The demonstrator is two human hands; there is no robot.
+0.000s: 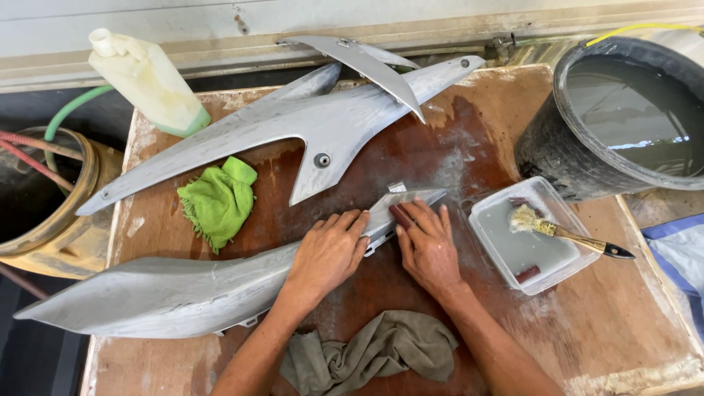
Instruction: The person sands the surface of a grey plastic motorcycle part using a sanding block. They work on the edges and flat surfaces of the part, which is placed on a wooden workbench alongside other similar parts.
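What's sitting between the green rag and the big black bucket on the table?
In the head view, the upper grey panel crosses between the green rag and the black bucket; right of it is wet, dusty tabletop.

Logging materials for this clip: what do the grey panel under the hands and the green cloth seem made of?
Grey panel: probably moulded plastic in matt grey primer; thin curved shell, dull, streaky surface. Green cloth: soft woven fabric, crumpled, frayed edge.
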